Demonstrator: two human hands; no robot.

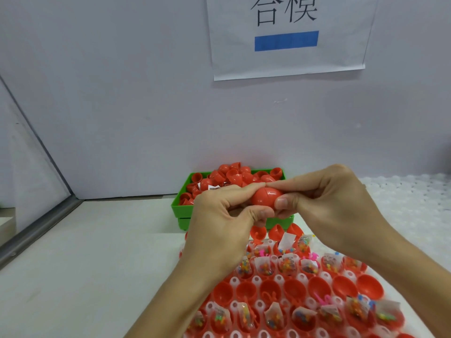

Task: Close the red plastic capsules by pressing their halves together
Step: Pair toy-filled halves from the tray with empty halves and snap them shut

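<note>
Item under inspection: one red capsule, egg-shaped, held in the air between both sets of fingertips, seam line visible around its middle. Left hand pinches its near-left end, thumb below and forefinger along the top. Right hand pinches the right end, thumb in front, forefinger on top; the two forefingers meet above the seam.

Judgement: thin, rigid, smooth plastic; light, apt to slip or pop sideways if squeezed off-axis. Best held at the two domed ends, pressure directed straight toward the seam.

Count: one capsule in hand. Behind the fingers, one green bin heaped with loose red halves, too many and overlapping to count. Beneath the wrists, one white tray of open halves, several bearing sachets; the total is partly hidden.
</note>
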